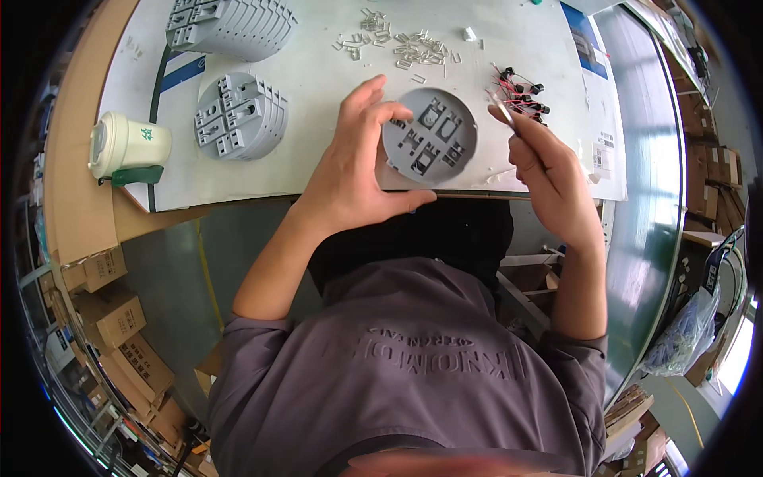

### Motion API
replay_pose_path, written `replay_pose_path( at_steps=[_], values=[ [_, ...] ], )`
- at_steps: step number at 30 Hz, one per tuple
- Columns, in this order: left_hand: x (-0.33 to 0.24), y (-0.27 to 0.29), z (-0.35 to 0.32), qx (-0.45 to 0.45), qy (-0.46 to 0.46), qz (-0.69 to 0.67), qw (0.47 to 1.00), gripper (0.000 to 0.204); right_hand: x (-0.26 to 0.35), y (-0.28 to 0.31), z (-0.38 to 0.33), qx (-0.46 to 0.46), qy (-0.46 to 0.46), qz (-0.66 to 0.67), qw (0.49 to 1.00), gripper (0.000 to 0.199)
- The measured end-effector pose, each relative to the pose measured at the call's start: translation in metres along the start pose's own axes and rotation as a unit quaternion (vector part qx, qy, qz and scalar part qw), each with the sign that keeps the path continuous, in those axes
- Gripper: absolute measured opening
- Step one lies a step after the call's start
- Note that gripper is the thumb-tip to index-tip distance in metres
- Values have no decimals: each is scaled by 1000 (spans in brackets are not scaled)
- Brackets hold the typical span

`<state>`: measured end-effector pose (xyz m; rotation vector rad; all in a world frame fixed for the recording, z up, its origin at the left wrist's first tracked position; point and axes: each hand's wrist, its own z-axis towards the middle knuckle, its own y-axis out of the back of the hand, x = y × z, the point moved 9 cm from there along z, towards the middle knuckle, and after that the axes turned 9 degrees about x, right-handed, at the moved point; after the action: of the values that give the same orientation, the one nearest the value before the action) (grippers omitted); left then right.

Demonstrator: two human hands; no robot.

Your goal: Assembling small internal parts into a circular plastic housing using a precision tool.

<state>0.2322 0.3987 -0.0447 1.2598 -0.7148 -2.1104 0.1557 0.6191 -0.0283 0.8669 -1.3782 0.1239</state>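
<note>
Grey disc [430, 137] | left hand [362, 171] grips rim | right hand [548, 171] pinches, apparently, small metal clip [502, 107]

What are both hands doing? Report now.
Left hand: closed on the grey disc.
Right hand: pinching a small thin part, too small to identify.

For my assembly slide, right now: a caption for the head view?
Left hand steadies a round grey plastic base while right hand pinches a small metal piece.
</note>
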Motion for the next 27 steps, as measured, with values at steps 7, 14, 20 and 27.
replay_pose_path(
  at_steps=[7,14,20,27],
  values=[
    [17,-15,12,65,64,-121,988,114,39,-23,13,132,103,-251,953,41],
    [16,-27,11,87,109,-88,986,118,32,-29,18,137,71,-298,942,37],
    [15,-27,11,79,98,-78,989,117,25,-37,21,153,57,-278,947,37],
    [13,-25,11,48,68,-67,994,117,20,-37,21,144,54,-248,956,38]
  ],
)
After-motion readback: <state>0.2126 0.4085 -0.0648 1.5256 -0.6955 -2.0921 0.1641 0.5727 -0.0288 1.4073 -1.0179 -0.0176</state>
